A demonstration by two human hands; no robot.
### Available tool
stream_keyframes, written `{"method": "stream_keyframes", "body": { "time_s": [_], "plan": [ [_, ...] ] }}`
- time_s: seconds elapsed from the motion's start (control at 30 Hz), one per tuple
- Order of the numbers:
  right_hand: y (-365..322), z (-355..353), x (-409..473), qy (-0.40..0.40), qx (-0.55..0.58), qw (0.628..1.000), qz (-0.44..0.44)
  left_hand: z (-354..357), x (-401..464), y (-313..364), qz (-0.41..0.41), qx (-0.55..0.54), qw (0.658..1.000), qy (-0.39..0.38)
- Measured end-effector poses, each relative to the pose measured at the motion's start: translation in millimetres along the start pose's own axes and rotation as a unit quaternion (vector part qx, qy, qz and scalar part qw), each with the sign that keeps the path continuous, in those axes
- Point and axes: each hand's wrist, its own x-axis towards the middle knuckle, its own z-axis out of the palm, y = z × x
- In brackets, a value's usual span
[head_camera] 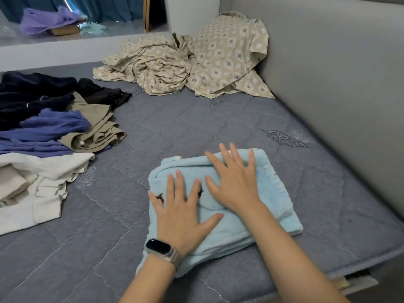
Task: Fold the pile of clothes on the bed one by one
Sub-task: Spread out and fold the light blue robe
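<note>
Both hands, left hand (181,212) and right hand (235,183), press flat and open-fingered on the soft, light-blue fleecy folded garment (269,193), which looks floppy, best gripped by its edges.

Soft, even indoor light, faint shadows — sharp at centre, with wide-angle bending and slight blur toward the edges.

Fluffy, matt blue garment (271,193) on seemingly quilted cloth mattress (196,127).

Both forearms reach forward, the left hand (182,212) flat, palm down, fingers spread, thumb out right, the right hand (235,182) flat just beyond it, fingers splayed, thumb toward the left fingertips.
</note>
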Motion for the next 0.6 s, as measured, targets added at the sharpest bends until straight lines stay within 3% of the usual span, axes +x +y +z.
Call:
{"method": "stream_keyframes", "body": {
  "time_s": [0.07, 0.2, 0.3, 0.47, 0.53, 0.6],
  "plan": [
    [23.8, 16.8, -0.7, -0.091, -0.029, 0.993, 0.075, 1.6, -5.1, 4.5, -0.076, 0.003, 0.997, 0.019],
    [62.5, 26.4, 5.7, -0.131, 0.017, 0.970, 0.205, 18.3, -8.4, -7.5, -0.176, -0.065, 0.982, -0.024],
    [74.5, 27.2, 0.9, -0.161, 0.157, 0.936, 0.272, 27.2, -6.5, -11.2, -0.172, -0.079, 0.981, -0.035],
    [67.2, 20.8, -1.4, -0.117, 0.182, 0.938, 0.271, 24.9, 1.4, -20.0, -0.149, -0.123, 0.979, -0.069],
    [74.6, 12.4, -8.5, -0.104, 0.318, 0.885, 0.325, 14.5, -2.6, -26.5, -0.175, -0.227, 0.958, -0.026],
    [90.5, -3.0, -23.9, -0.135, 0.471, 0.777, 0.396, -4.2, -5.6, -34.8, -0.272, -0.378, 0.884, -0.023]
  ]
}}
